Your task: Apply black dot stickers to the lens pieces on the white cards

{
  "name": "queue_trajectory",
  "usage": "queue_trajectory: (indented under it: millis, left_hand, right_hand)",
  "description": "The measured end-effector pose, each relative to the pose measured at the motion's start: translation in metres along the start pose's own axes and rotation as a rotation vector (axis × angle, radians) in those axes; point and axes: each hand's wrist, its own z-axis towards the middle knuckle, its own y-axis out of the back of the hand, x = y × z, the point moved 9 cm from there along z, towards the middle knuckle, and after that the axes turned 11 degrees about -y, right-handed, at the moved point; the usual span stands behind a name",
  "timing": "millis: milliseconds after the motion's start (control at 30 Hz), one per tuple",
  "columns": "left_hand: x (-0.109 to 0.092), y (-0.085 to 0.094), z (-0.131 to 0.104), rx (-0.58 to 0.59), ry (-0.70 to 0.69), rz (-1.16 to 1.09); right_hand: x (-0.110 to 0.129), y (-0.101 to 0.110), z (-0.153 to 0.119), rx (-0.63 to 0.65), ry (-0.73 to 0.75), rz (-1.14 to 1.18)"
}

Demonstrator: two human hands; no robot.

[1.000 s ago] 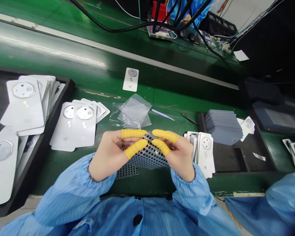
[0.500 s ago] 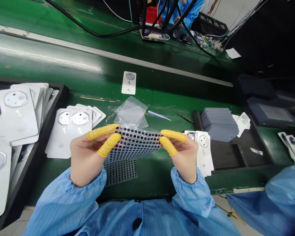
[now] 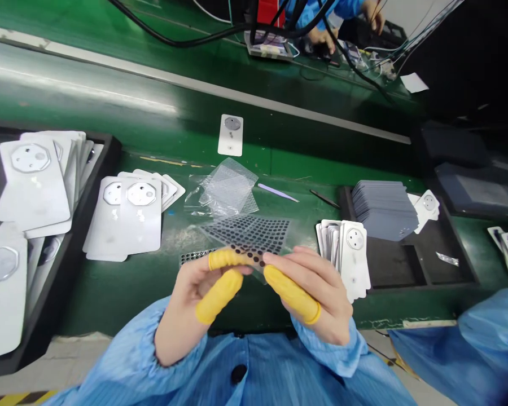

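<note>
Between my hands is a clear sheet of black round dots, tilted and bent, its near edge toward me. My left hand, with yellow finger cots on thumb and forefinger, pinches that near edge. My right hand grips the same edge a little to the right, its thumb in a yellow cot. A second dotted sheet lies on the green bench beneath, mostly hidden by my left hand and the held sheet. Just beyond lie crumpled clear plastic sheets, with purple tweezers to their right.
White plates with round dials lie stacked at left, more in a black tray. White plates stand right, beside a tray of grey plates. Black tweezers and a single plate lie ahead. A co-worker's hand shows beyond.
My hands have come closer together and lower, turning the dotted sheet so that it now slopes away from me. The co-worker's hands have come into view across the bench.
</note>
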Motion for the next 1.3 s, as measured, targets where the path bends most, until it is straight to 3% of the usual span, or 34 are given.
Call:
queue_trajectory:
  millis: [133,267,400,533,767,933,1133,1300]
  left_hand:
    - [-0.009,-0.006,0.005,-0.040,-0.015,0.041]
    - [-0.016,0.001,0.004,-0.095,-0.088,0.165]
    - [-0.021,0.006,-0.001,-0.147,-0.175,0.267]
    - [-0.022,0.007,0.000,-0.167,-0.185,0.259]
    - [-0.015,0.000,0.001,-0.114,-0.028,0.104]
    - [-0.013,-0.004,0.004,-0.071,0.046,0.017]
    - [-0.025,-0.007,0.003,0.041,-0.087,0.269]
    - [-0.036,-0.014,0.003,0.166,-0.237,0.563]
  right_hand:
    - [0.000,-0.005,-0.003,0.027,-0.001,0.045]
    - [-0.004,-0.008,0.001,-0.014,0.037,0.146]
    - [-0.005,-0.010,0.013,-0.077,0.048,0.334]
    - [-0.012,-0.015,0.019,-0.053,-0.019,0.566]
    - [-0.010,-0.011,0.014,-0.064,-0.066,0.411]
    - [-0.006,-0.012,0.016,-0.067,-0.045,0.427]
    - [-0.013,-0.017,0.020,-0.040,-0.153,0.579]
    - [-0.017,-0.018,0.017,0.025,-0.307,0.499]
